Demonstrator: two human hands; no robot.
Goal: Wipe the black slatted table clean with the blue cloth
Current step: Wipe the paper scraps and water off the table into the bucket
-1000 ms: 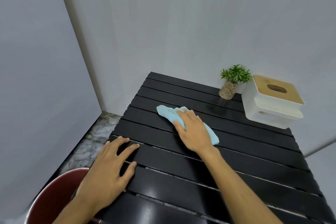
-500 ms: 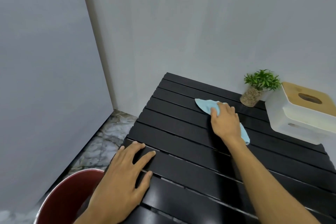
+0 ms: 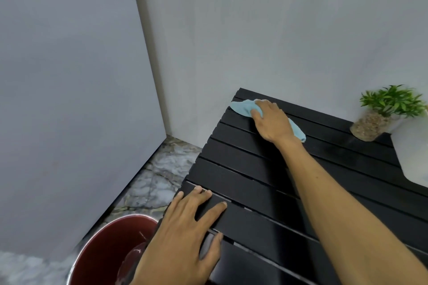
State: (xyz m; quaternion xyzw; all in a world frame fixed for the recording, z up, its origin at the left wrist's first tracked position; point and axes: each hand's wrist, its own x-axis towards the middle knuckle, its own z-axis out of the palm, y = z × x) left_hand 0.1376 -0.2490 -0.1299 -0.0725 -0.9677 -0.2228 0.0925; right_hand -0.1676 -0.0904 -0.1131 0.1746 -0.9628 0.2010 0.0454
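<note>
The black slatted table fills the lower right, set against a grey wall. My right hand presses flat on the light blue cloth at the table's far left corner; the cloth sticks out past the fingertips and behind the wrist. My left hand lies flat with fingers spread on the near left edge of the table, holding nothing.
A small green plant in a pebble-filled jar stands at the far right by the wall, beside a white box cut off by the frame edge. A dark red bucket sits on the marble floor left of the table.
My right hand has slid the cloth away from me and to the left, from the table's middle to its far left corner. My left hand stays planted on the near edge.
</note>
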